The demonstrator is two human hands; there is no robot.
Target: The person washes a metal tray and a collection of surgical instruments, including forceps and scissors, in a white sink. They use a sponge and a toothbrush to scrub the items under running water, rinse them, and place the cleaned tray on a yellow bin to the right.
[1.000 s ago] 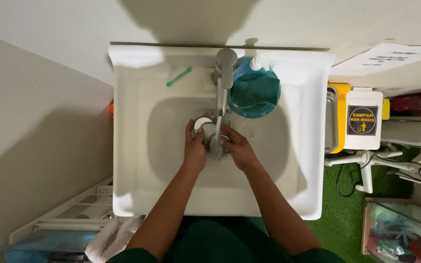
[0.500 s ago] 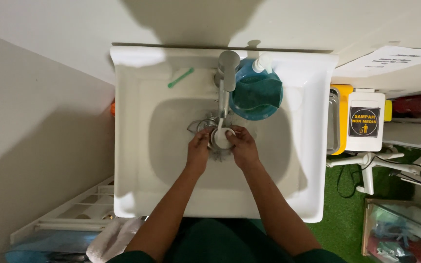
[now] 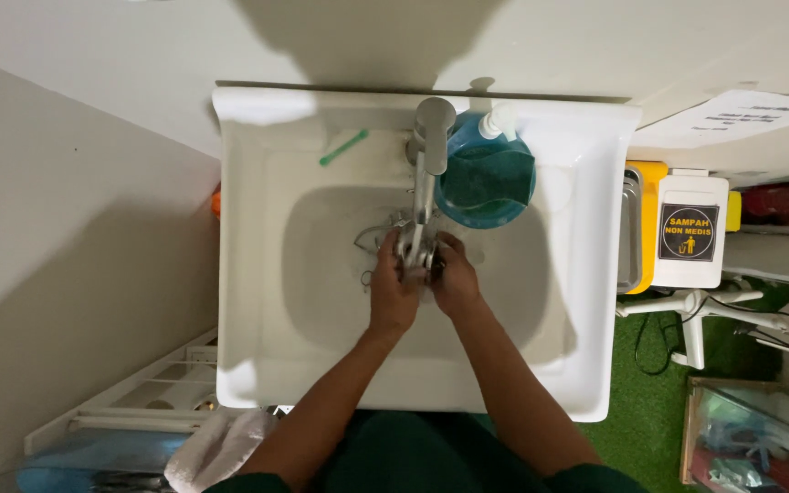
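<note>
Metal tools [image 3: 408, 246] under tap [image 3: 426, 173], over sink [image 3: 257, 274]; clasped by left hand [image 3: 393, 292] and right hand [image 3: 454, 278], 2 wet grips. Slippery: could drop, clatter into basin.

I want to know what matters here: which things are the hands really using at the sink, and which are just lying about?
In use:
left hand
right hand
metal items held in both hands' grip
tap
white sink

Lying about:
green stick on the sink ledge
blue tub
yellow and white bin
white cloth
</note>
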